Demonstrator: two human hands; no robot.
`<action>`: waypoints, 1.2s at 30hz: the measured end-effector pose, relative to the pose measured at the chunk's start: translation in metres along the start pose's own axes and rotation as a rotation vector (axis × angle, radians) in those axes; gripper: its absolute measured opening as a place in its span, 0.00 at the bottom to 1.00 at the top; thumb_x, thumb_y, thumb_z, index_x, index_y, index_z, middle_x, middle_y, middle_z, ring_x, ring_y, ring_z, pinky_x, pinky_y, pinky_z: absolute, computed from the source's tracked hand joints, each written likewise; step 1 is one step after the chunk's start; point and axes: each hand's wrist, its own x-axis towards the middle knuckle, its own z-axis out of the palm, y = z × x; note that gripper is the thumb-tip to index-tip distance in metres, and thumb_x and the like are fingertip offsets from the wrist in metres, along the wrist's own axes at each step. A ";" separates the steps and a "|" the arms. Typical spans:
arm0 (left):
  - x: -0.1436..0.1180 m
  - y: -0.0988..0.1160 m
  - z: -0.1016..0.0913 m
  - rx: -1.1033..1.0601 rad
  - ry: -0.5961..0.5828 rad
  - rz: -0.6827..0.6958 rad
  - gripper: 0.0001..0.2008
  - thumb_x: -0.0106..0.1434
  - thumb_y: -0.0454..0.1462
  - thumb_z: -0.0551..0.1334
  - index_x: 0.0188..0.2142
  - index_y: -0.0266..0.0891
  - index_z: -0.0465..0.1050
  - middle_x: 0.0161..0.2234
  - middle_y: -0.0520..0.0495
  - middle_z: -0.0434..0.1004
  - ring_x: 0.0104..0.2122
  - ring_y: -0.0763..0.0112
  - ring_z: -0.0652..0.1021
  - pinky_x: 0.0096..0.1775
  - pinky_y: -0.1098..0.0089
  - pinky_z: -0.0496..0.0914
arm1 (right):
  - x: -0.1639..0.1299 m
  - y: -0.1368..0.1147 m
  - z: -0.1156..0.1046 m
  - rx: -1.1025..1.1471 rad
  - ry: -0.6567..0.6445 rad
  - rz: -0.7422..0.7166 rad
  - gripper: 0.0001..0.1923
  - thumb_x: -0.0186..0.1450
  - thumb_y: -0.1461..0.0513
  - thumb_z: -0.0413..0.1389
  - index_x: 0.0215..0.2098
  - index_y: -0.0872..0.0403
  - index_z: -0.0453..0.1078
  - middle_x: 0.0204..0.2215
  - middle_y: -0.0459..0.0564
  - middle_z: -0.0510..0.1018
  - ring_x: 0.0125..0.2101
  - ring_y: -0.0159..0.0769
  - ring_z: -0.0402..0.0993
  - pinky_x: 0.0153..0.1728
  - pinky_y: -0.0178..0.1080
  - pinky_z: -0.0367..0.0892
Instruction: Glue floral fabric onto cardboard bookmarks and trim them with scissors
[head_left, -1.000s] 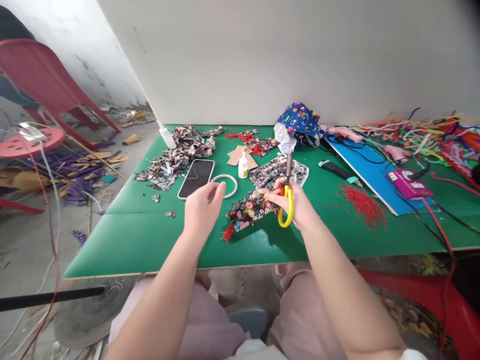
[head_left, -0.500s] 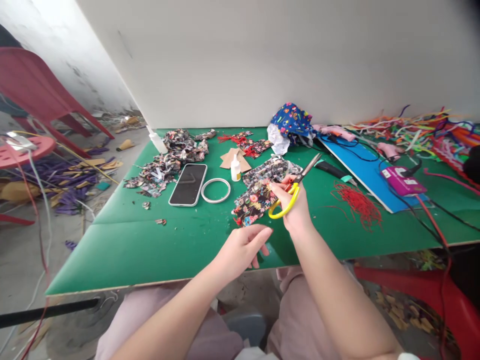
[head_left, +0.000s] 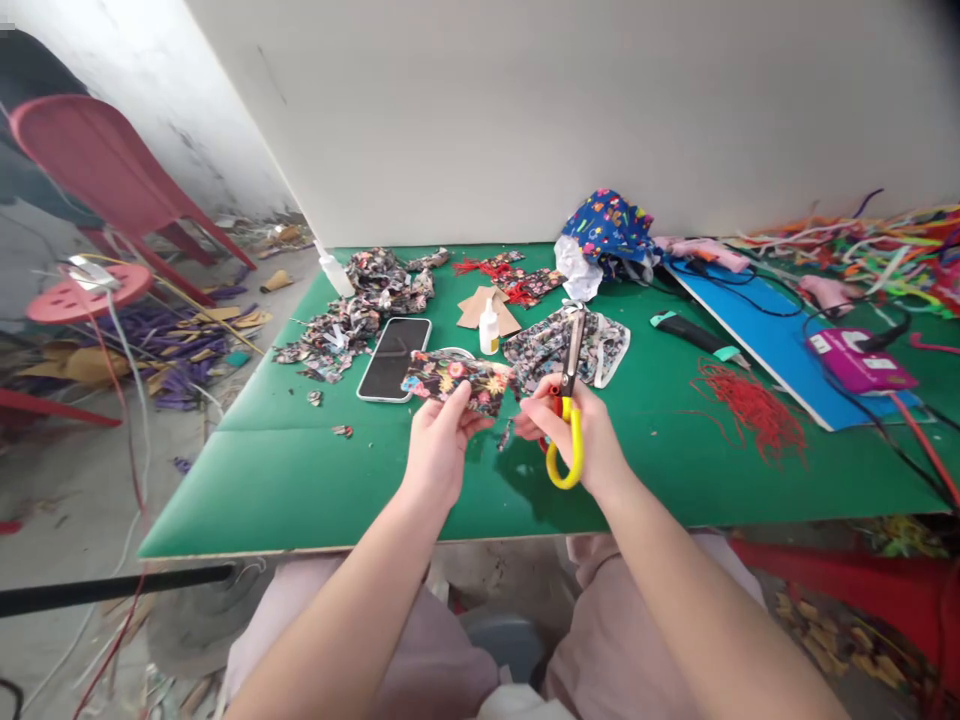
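Observation:
My left hand (head_left: 437, 447) pinches a dark floral fabric piece (head_left: 454, 379) and holds it up over the green table (head_left: 315, 470). My right hand (head_left: 583, 432) grips yellow-handled scissors (head_left: 567, 420), blades pointing away from me, and also touches the right edge of the fabric. A small fabric scrap (head_left: 505, 436) hangs between my hands. Behind them lie a phone (head_left: 394, 358), a small glue bottle (head_left: 489, 329) and another patterned fabric (head_left: 592, 345).
A heap of fabric scraps (head_left: 352, 310) sits at the back left, red threads (head_left: 750, 405) to the right, a blue board (head_left: 757, 325) with a magenta device (head_left: 859, 360) and cables beyond. Blue fabric bundle (head_left: 607, 230) by the white wall. Red chairs (head_left: 105, 180) stand left.
My left hand came up from the table's front edge and took hold of the floral fabric, lifting it. The scissors swung from pointing right to pointing straight away.

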 end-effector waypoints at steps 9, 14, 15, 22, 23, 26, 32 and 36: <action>0.009 0.031 -0.015 -0.029 0.037 0.192 0.11 0.54 0.38 0.64 0.34 0.36 0.67 0.23 0.53 0.76 0.18 0.74 0.77 0.16 0.79 0.68 | -0.024 -0.009 -0.004 -0.469 -0.461 0.081 0.20 0.52 0.48 0.61 0.30 0.54 0.63 0.16 0.39 0.65 0.20 0.27 0.61 0.24 0.31 0.58; 0.002 0.031 -0.014 -0.016 -0.026 0.242 0.09 0.55 0.38 0.64 0.32 0.38 0.66 0.24 0.54 0.76 0.17 0.76 0.75 0.15 0.79 0.67 | -0.025 -0.011 0.000 -0.537 -0.457 0.106 0.22 0.52 0.46 0.60 0.30 0.53 0.61 0.16 0.38 0.64 0.21 0.27 0.58 0.24 0.32 0.53; 0.002 0.031 -0.014 -0.019 -0.027 0.249 0.09 0.55 0.38 0.64 0.32 0.38 0.66 0.25 0.54 0.76 0.18 0.76 0.75 0.15 0.79 0.68 | -0.025 -0.012 0.000 -0.536 -0.464 0.111 0.22 0.52 0.46 0.60 0.31 0.53 0.60 0.15 0.38 0.64 0.21 0.27 0.57 0.24 0.32 0.53; -0.001 0.028 -0.011 0.045 -0.084 0.263 0.11 0.53 0.37 0.67 0.34 0.39 0.68 0.30 0.53 0.76 0.20 0.79 0.74 0.16 0.80 0.66 | -0.026 -0.013 -0.001 -0.512 -0.503 0.096 0.23 0.52 0.48 0.61 0.35 0.53 0.59 0.16 0.37 0.62 0.22 0.27 0.54 0.23 0.31 0.51; -0.002 0.027 -0.011 0.052 -0.091 0.264 0.11 0.53 0.37 0.67 0.34 0.39 0.68 0.29 0.53 0.76 0.19 0.79 0.74 0.16 0.80 0.66 | -0.026 -0.012 -0.001 -0.509 -0.500 0.091 0.23 0.52 0.47 0.61 0.35 0.53 0.58 0.16 0.37 0.61 0.21 0.27 0.54 0.23 0.31 0.51; -0.004 0.027 -0.011 0.071 -0.123 0.243 0.12 0.52 0.37 0.67 0.34 0.39 0.67 0.28 0.54 0.75 0.18 0.80 0.73 0.15 0.80 0.65 | -0.025 -0.007 -0.001 -0.498 -0.466 0.062 0.26 0.52 0.43 0.59 0.35 0.53 0.59 0.16 0.37 0.59 0.20 0.27 0.54 0.22 0.31 0.49; -0.007 0.027 -0.010 0.107 -0.164 0.213 0.12 0.53 0.36 0.67 0.35 0.39 0.67 0.27 0.55 0.75 0.16 0.80 0.72 0.13 0.81 0.63 | -0.024 -0.005 -0.002 -0.432 -0.475 0.091 0.39 0.43 0.30 0.48 0.33 0.53 0.59 0.15 0.37 0.58 0.19 0.26 0.51 0.21 0.32 0.49; -0.009 0.028 -0.010 0.124 -0.166 0.199 0.13 0.51 0.37 0.68 0.34 0.39 0.67 0.26 0.55 0.74 0.15 0.80 0.71 0.12 0.80 0.63 | -0.025 -0.005 -0.003 -0.421 -0.487 0.110 0.40 0.41 0.29 0.44 0.33 0.52 0.59 0.16 0.37 0.58 0.19 0.26 0.50 0.21 0.32 0.49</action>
